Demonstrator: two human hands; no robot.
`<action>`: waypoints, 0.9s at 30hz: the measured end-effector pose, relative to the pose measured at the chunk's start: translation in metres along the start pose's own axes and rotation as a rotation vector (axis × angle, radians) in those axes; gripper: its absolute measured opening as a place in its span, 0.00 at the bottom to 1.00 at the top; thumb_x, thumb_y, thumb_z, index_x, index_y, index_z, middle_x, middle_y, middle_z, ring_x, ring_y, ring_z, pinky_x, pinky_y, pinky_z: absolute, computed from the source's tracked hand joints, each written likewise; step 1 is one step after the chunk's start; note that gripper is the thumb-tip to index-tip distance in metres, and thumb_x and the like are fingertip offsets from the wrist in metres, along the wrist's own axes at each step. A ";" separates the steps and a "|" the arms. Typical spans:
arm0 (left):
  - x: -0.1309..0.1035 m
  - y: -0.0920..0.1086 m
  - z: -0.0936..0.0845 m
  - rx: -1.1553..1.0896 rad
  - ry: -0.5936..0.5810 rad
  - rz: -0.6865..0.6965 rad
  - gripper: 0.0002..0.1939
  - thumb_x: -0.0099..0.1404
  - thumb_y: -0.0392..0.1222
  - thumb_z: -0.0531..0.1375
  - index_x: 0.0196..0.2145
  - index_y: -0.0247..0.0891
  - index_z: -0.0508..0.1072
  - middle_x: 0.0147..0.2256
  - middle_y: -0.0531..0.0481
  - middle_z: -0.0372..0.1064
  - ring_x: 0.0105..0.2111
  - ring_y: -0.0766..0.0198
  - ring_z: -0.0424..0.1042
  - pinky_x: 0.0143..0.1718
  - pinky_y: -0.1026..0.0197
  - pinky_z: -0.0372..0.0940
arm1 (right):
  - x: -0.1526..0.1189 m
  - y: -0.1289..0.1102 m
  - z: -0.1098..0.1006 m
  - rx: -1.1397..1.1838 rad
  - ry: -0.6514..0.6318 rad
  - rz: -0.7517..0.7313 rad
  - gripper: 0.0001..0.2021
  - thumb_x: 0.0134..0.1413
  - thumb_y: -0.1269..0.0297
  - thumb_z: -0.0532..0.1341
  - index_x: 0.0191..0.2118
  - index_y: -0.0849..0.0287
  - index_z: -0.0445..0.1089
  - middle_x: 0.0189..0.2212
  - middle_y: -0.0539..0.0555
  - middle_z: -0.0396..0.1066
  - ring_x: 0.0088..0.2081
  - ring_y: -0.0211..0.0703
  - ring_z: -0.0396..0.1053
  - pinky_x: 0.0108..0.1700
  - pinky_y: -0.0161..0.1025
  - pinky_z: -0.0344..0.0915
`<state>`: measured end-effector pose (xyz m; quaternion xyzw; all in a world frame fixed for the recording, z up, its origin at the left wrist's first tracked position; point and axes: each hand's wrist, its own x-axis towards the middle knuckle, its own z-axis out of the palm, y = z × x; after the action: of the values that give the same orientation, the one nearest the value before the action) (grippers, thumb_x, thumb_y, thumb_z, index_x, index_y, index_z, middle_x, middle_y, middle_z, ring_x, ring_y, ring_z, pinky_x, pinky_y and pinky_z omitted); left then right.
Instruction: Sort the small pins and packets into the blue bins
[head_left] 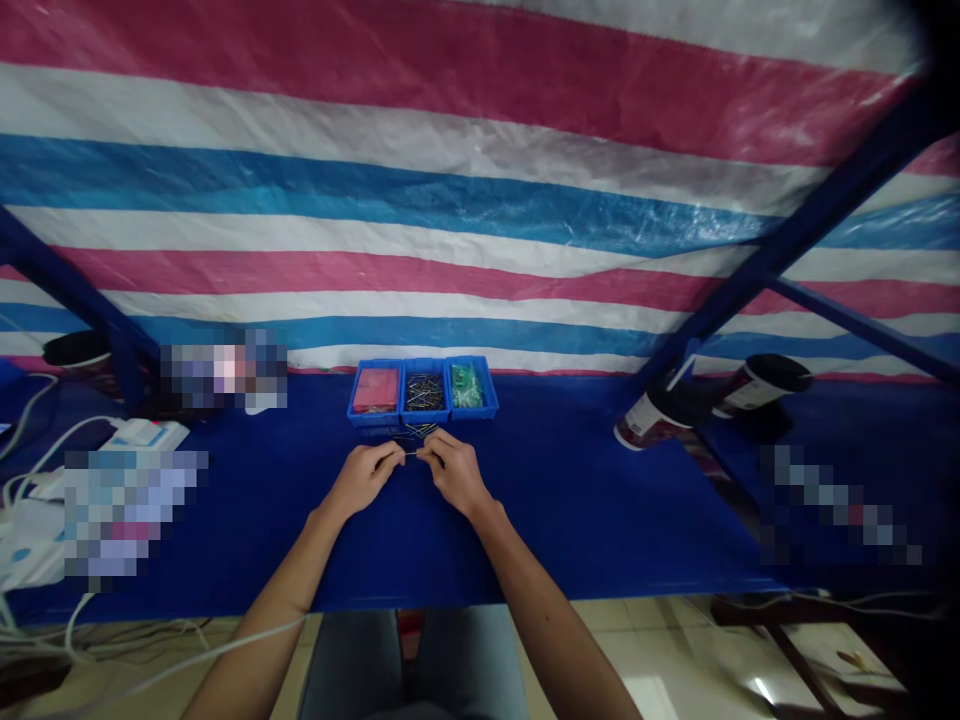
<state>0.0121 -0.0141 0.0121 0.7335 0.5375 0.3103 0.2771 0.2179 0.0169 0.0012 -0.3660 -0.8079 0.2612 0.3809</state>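
While left hand [367,476] and right hand [454,472] pinch it, the thin rod [411,455] lies left-to-right

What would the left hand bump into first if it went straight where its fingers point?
Beyond the thin piece it holds, the left hand would probably meet the right hand; depth is unclear here.

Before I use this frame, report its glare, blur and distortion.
Head view throughout: white glare on the striped red, white and blue plastic sheet and pale tiled floor; right edge sinks into black; slanting blue post, probably wide-lens distortion; thin metallic piece looks soft.
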 end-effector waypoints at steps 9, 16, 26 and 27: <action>-0.001 -0.002 -0.001 -0.060 0.206 -0.029 0.18 0.71 0.50 0.53 0.36 0.37 0.77 0.18 0.57 0.63 0.20 0.69 0.64 0.28 0.68 0.59 | 0.002 -0.007 -0.011 -0.021 0.088 -0.025 0.08 0.67 0.66 0.57 0.38 0.56 0.73 0.37 0.53 0.73 0.38 0.39 0.73 0.43 0.34 0.66; 0.004 -0.007 0.001 0.129 0.479 -0.203 0.14 0.66 0.51 0.57 0.38 0.40 0.79 0.18 0.58 0.61 0.20 0.69 0.63 0.28 0.68 0.57 | 0.043 -0.025 -0.026 -0.175 0.355 0.085 0.13 0.69 0.60 0.53 0.43 0.57 0.74 0.36 0.54 0.74 0.35 0.40 0.72 0.41 0.35 0.65; 0.006 0.003 0.000 0.373 0.202 -0.297 0.11 0.67 0.49 0.58 0.44 0.52 0.78 0.26 0.57 0.74 0.28 0.63 0.73 0.28 0.65 0.54 | 0.048 -0.012 -0.019 -0.248 0.222 0.162 0.13 0.68 0.65 0.53 0.48 0.56 0.74 0.40 0.55 0.75 0.39 0.43 0.73 0.44 0.36 0.66; 0.006 0.004 0.001 0.388 0.185 -0.292 0.11 0.67 0.49 0.58 0.44 0.53 0.78 0.26 0.57 0.74 0.29 0.63 0.73 0.28 0.65 0.54 | 0.039 -0.011 -0.017 -0.230 0.202 0.147 0.13 0.68 0.65 0.52 0.47 0.55 0.74 0.40 0.54 0.75 0.39 0.43 0.73 0.43 0.36 0.66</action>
<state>0.0163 -0.0092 0.0153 0.6559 0.7104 0.2238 0.1227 0.2100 0.0438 0.0352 -0.4898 -0.7611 0.1561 0.3955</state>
